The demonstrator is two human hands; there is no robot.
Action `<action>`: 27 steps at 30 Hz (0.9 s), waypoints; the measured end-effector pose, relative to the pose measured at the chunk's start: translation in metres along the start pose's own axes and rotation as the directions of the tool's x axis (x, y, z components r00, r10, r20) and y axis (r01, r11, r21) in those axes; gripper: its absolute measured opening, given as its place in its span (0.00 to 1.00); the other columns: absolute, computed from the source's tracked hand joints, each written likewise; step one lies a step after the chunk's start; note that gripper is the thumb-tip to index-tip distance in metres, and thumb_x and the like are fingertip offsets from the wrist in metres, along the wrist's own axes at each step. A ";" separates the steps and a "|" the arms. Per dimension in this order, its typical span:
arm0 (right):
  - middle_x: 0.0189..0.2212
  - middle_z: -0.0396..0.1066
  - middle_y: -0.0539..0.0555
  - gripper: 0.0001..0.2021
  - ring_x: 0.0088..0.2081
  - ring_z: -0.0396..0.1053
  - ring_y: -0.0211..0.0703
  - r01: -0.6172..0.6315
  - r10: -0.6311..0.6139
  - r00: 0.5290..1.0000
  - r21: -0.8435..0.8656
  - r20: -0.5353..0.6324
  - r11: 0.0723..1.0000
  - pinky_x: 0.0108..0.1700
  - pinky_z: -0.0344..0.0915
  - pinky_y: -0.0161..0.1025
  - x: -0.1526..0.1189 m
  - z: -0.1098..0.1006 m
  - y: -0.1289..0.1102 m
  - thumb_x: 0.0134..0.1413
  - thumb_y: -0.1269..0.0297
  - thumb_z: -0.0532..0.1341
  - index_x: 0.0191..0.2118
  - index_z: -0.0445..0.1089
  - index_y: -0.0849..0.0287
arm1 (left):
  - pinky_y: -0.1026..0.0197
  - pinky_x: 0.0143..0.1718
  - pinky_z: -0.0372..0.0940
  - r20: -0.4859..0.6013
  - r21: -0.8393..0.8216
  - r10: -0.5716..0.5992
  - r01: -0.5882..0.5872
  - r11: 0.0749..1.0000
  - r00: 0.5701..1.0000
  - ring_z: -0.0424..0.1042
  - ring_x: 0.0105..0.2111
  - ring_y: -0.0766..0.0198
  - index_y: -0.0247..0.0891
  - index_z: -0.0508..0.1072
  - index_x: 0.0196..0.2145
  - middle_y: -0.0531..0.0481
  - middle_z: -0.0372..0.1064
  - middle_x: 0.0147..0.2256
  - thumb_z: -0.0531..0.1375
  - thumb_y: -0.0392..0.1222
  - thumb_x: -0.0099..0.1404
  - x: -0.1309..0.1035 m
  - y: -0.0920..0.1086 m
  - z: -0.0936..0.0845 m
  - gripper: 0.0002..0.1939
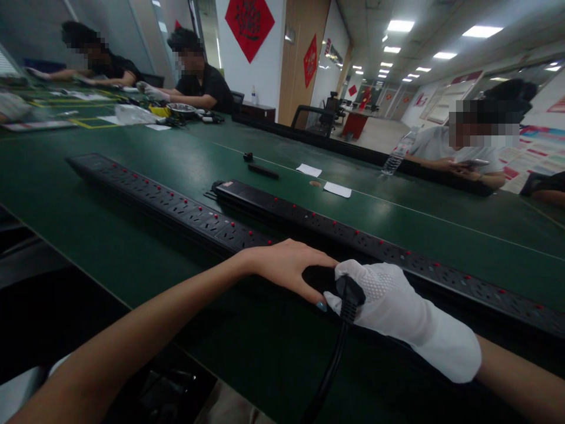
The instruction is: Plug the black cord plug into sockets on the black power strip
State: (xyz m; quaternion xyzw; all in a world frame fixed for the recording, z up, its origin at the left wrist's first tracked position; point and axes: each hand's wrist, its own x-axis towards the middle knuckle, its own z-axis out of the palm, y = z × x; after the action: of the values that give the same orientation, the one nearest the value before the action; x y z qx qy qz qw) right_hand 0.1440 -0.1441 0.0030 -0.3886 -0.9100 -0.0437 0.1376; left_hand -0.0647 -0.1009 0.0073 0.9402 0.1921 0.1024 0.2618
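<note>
My left hand (286,268) is bare and lies flat over the near end of a long black power strip (176,206) with red switches, pressing it to the green table (110,259). In a white glove, my right hand (397,300) grips a black plug (351,291) whose thick cable (329,371) runs down toward me. The plug sits at the strip right beside my left fingertips. A second long black power strip (397,250) lies just behind, parallel to the first.
Paper slips (338,189) and small black parts (262,171) lie mid-table. A water bottle (392,159) stands by a seated person (463,153) at the right. Two more people (194,76) work at the far left among tools and a metal bowl (180,108).
</note>
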 end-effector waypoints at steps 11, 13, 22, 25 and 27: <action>0.19 0.65 0.49 0.16 0.19 0.62 0.36 0.000 0.000 1.000 -0.012 0.015 1.000 0.22 0.52 0.33 0.002 -0.001 -0.001 0.48 0.49 0.54 0.31 0.63 0.58 | 0.61 0.48 0.54 0.009 -0.011 0.009 -0.009 1.000 1.000 0.61 0.50 0.61 0.42 0.59 0.53 0.50 0.61 0.52 0.58 0.53 0.56 0.000 0.000 -0.001 0.29; 0.19 0.65 0.49 0.16 0.20 0.63 0.36 -0.004 0.004 1.000 -0.010 0.021 1.000 0.22 0.53 0.33 0.002 -0.001 -0.001 0.49 0.49 0.54 0.32 0.64 0.58 | 0.61 0.48 0.54 0.009 -0.013 0.006 -0.006 1.000 1.000 0.61 0.50 0.61 0.42 0.59 0.53 0.50 0.60 0.52 0.58 0.53 0.56 0.000 0.000 0.000 0.29; 0.17 0.65 0.48 0.12 0.18 0.62 0.36 0.068 -0.069 0.994 -0.020 -0.089 0.997 0.21 0.53 0.33 0.001 -0.008 -0.002 0.48 0.54 0.56 0.26 0.64 0.58 | 0.61 0.47 0.55 0.001 0.004 -0.056 0.056 0.998 0.998 0.63 0.49 0.60 0.44 0.59 0.54 0.52 0.62 0.51 0.58 0.55 0.54 0.000 0.004 -0.001 0.31; 0.16 0.64 0.47 0.08 0.17 0.61 0.35 0.023 0.011 0.970 0.135 -0.243 0.991 0.21 0.55 0.33 -0.002 -0.012 0.001 0.49 0.59 0.55 0.25 0.62 0.57 | 0.61 0.47 0.55 0.019 0.018 -0.076 0.075 0.997 0.997 0.63 0.49 0.59 0.46 0.57 0.54 0.52 0.62 0.51 0.58 0.57 0.53 -0.001 0.006 -0.003 0.33; 0.19 0.64 0.48 0.07 0.19 0.62 0.35 -0.062 0.173 0.926 0.317 -0.335 0.946 0.22 0.58 0.33 -0.001 -0.013 0.004 0.52 0.61 0.52 0.28 0.61 0.56 | 0.60 0.48 0.54 0.023 0.026 -0.080 0.079 0.996 0.997 0.62 0.49 0.59 0.47 0.57 0.55 0.52 0.61 0.52 0.57 0.59 0.53 -0.002 0.007 -0.005 0.33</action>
State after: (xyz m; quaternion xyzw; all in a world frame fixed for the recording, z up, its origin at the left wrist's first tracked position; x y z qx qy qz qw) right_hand 0.1506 -0.1446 0.0150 -0.4028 -0.8403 0.0335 0.3612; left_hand -0.0655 -0.1052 0.0149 0.9362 0.2277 0.0782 0.2559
